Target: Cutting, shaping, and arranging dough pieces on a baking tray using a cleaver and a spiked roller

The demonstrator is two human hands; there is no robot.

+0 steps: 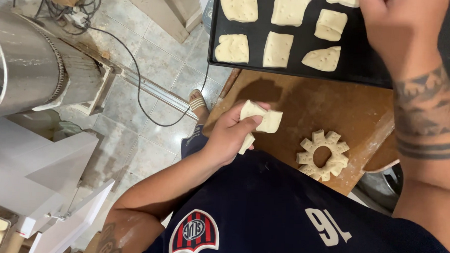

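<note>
Soft folded dough (pixel 259 122) in left hand (pixel 229 134)

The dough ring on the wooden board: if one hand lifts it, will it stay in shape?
Probably not. The dough ring is cut into thin notched segments, so it would likely sag or stretch. The piece in the left hand already bends limply. The floured board suggests it should slide, not stick.
</note>
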